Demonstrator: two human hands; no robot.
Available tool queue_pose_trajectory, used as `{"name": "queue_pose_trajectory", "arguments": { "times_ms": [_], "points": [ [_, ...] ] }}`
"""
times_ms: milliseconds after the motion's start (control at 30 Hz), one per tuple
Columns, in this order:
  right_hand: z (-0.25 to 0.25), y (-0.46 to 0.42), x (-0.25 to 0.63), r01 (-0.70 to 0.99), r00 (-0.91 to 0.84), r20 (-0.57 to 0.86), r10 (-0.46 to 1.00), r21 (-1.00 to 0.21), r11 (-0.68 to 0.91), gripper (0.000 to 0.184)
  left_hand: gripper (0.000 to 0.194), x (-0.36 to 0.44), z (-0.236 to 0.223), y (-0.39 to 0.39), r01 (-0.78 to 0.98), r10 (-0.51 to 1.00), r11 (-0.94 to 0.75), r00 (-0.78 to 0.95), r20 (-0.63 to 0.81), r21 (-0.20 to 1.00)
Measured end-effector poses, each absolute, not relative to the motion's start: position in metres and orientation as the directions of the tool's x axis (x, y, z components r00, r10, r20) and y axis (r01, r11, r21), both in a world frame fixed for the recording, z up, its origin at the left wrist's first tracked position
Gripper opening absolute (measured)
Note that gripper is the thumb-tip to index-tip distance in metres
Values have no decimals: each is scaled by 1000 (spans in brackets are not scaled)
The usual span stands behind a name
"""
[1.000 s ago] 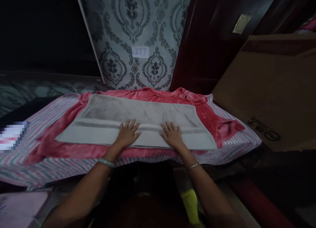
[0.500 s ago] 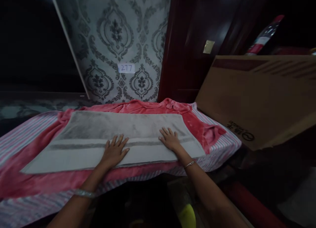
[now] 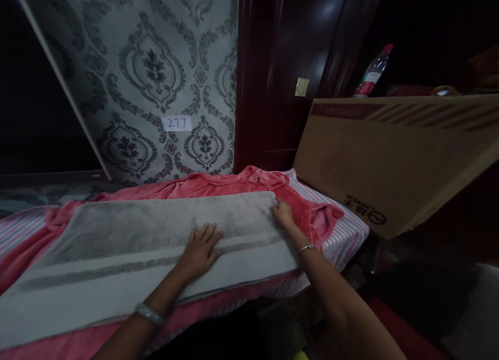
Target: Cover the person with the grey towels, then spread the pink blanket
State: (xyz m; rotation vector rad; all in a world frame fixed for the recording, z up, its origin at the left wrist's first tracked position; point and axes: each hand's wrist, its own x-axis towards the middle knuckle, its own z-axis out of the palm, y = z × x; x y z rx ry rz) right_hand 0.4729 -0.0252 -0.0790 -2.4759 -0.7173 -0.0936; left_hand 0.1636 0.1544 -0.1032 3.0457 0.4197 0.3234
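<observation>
A wall (image 3: 208, 16) with scrolled dark medallions stands behind everything, meeting a dark red door (image 3: 268, 89). In front lies a striped cloth (image 3: 339, 243), its near edge hanging down, with a rumpled pink blanket (image 3: 230, 181) over it. To the right leans a big cardboard box (image 3: 351, 157). The grey towel (image 3: 132, 232) lies spread on the blanket, banded pale and dark along its near side, running out of view at the left. The left hand (image 3: 200, 251) rests palm down on its middle, fingers spread and holding nothing. The right hand (image 3: 283, 214) is at the far right corner, fingers curled in; the light is dim, so I cannot tell whether they pinch the edge. A red-capped bottle (image 3: 373, 73) shows above the box. A card (image 3: 176, 123) reading 277 is on the wall. A greenish bangle (image 3: 148, 313) circles the left wrist, a thin bracelet (image 3: 305, 248) the right.
</observation>
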Motion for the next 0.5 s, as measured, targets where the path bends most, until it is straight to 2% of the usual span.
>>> {"name": "queue_pose_trajectory", "arguments": {
  "times_ms": [100, 233, 333, 500],
  "points": [
    [-81, -10, 500, 411, 904, 159, 396, -572, -710, 50, 54, 169, -120, 154, 222, 237, -971, 944, 230, 87],
    [-86, 11, 530, 274, 947, 48, 316, -634, -723, 32, 55, 165, -129, 159, 198, 213, -977, 937, 276, 83],
    [-91, 21, 547, 212, 958, -6, 286, -658, -723, 33, 55, 163, -128, 160, 197, 214, -977, 937, 275, 86],
    [-102, 30, 556, 227, 967, 69, 246, -675, -702, 30, 54, 162, -127, 158, 192, 209, -977, 938, 278, 88]
  ]
}}
